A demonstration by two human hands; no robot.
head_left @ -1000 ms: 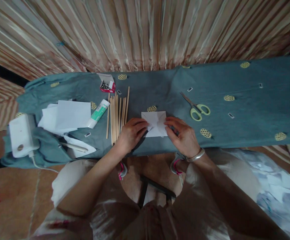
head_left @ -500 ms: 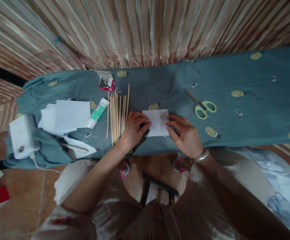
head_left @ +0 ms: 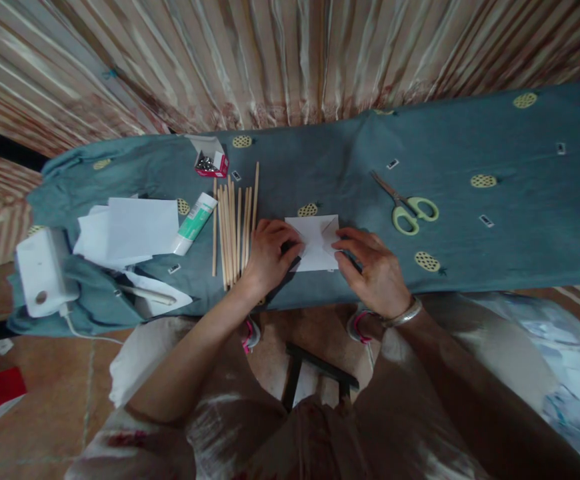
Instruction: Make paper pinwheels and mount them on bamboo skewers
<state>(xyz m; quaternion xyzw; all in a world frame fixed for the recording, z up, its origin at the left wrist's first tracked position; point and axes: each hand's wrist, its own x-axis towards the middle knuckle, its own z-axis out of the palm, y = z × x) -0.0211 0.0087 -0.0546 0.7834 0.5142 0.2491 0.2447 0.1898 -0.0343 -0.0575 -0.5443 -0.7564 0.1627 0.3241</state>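
A small square of white paper (head_left: 317,247) with crease lines lies flat on the cloth in front of me. My left hand (head_left: 274,250) is at its left edge, fingers curled and thumb drawn in, gripping the paper there. At the opposite edge, my right hand (head_left: 370,267) holds the paper between thumb and fingers; a metal bracelet is on that wrist. Several thin wooden sticks (head_left: 233,227) lie side by side just left of my left hand. Scissors with green handles (head_left: 407,207) rest to the right, pointing up and left.
A glue tube (head_left: 195,223) lies beside stacked white papers (head_left: 143,227). Behind them sits an open red box of metal bits (head_left: 211,160). A white power block (head_left: 45,270) and a glue gun nozzle (head_left: 155,295) on paper are at left. Green patterned cloth (head_left: 340,160) covers the table.
Both hands keep nearly the same place at the paper's edges. The view has shifted slightly, and the scissors appear a little farther right.
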